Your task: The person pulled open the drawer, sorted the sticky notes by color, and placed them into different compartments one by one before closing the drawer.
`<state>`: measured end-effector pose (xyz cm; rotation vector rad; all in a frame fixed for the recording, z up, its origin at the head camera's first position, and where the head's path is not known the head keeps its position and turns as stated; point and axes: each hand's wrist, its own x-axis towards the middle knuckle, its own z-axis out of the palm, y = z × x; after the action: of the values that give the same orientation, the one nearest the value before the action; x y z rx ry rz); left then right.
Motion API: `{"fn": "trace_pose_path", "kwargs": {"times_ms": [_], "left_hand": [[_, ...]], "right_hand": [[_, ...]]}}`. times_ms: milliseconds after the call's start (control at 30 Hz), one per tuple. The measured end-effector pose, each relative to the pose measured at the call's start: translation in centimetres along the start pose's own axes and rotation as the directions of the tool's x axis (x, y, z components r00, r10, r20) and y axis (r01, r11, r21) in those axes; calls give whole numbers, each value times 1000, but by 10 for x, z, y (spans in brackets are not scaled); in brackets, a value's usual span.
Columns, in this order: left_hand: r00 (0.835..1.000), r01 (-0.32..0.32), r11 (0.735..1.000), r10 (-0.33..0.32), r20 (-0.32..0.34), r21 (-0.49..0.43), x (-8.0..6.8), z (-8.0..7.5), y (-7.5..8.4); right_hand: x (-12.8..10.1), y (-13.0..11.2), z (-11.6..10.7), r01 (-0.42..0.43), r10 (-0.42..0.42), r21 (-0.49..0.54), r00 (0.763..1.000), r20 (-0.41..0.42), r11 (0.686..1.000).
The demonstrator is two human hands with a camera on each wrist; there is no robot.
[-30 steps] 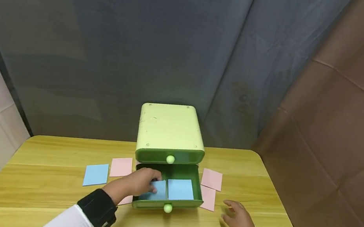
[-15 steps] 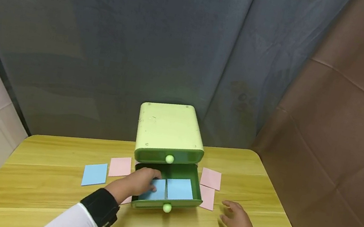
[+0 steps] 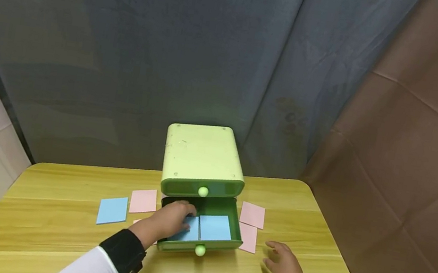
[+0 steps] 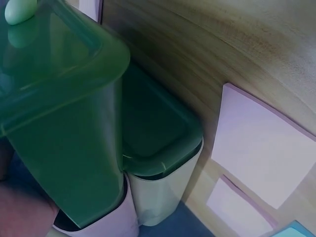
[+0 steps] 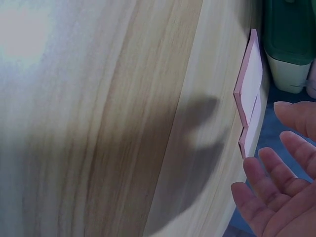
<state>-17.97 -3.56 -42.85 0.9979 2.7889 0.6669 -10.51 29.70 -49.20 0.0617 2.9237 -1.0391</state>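
Observation:
A small light-green cabinet (image 3: 203,158) stands on the table with its green lower drawer (image 3: 234,234) pulled out. Inside lie two blue sticky note pads, the right one (image 3: 215,227) flat and uncovered. My left hand (image 3: 171,219) reaches into the drawer and holds the left blue sticky note pad (image 3: 192,231); some fingers are hidden. In the left wrist view only a blurred bit of that hand (image 4: 24,212) shows beside the drawer wall (image 4: 74,153). Right of the cabinet, my right hand (image 3: 286,267) hovers above the table, fingers loosely bent, holding nothing.
Two pink pads (image 3: 252,215) lie right of the drawer. Left of it are a pink pad (image 3: 143,201), a blue pad (image 3: 112,210) and another pink one partly behind my left wrist. The upper drawer (image 3: 219,188) is closed. A grey curtain (image 3: 147,72) hangs behind.
My left hand shifts only slightly inside the drawer, staying over the left blue pad. The whole scene drifts a little leftward in view. My right hand keeps its pose.

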Motion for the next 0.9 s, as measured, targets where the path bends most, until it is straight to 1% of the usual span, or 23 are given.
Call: {"fn": "trace_pose_path", "kwargs": {"times_ms": [67,167,367,533,667,733,800,833,900], "left_hand": [[1000,-5,1000,5,-10,3,-1,0,0],[1000,-5,1000,4,-27,-20,-3,0,0],[996,-8,998,3,-88,-63,-6,1,-3],[992,14,996,-25,-125,-92,-9,3,-7],[984,35,990,-58,-167,-136,-16,3,-9],[974,30,988,-63,-218,-152,-22,3,-9],[955,16,988,-60,-289,-152,-28,2,-9],[942,6,990,-54,-331,-143,-31,1,-9],[908,-20,994,-29,-417,-111,-37,0,-9]], "right_hand": [[0,-1,0,5,-5,-7,1000,-1,1000],[1,-1,1,11,-11,-18,1000,-4,1000],[1,-5,0,17,-17,-30,1000,0,999],[2,-6,0,14,-14,-23,1000,7,1000],[2,-6,1,10,-10,-19,1000,7,1000],[2,-6,1,9,-9,-19,1000,8,1000],[2,-6,1,4,-4,-17,1000,10,1000],[2,-6,2,3,-3,-16,1000,11,1000],[2,-6,2,6,-6,-15,1000,11,1000]]}}
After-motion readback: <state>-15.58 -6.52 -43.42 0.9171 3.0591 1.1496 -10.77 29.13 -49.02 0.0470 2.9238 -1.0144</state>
